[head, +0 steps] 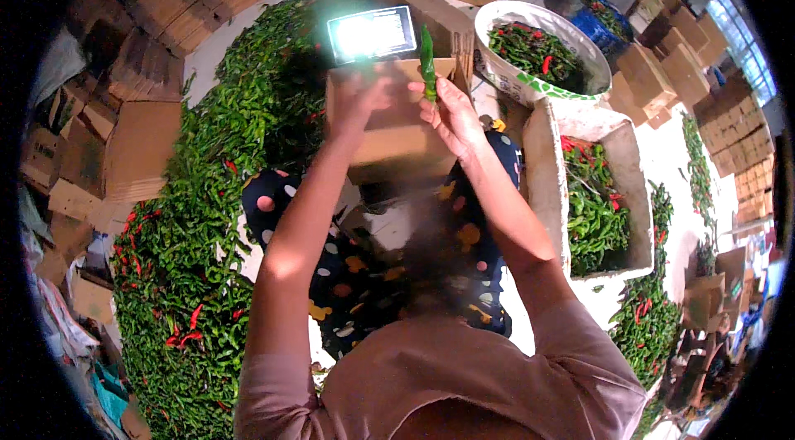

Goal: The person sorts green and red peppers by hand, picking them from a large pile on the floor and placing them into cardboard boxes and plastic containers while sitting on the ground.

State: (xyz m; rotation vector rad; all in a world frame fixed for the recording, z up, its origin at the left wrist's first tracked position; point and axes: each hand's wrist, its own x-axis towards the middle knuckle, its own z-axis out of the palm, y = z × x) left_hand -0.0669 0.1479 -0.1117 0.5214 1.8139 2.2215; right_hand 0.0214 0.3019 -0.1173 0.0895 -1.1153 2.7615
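Observation:
Upright between the thumb and fingers of my right hand (450, 114) is a green chili pepper (427, 61). My left hand (363, 95) is blurred over the left part of an open cardboard box (397, 145); whether it holds anything does not show. The box stands before me, between my knees. Just behind it, a bright lit screen (372, 34) leans above the peppers. A wide heap of green chili peppers (248, 98) with a few red ones spreads on my left.
On my right, a foam box (643, 216) holds green and red peppers. Behind it stand a white tub (497, 61) and a blue tub (587, 33) of peppers, with a person near the blue one. Stacked flat cartons (140, 148) stand at left, and more cardboard boxes (643, 79) at right.

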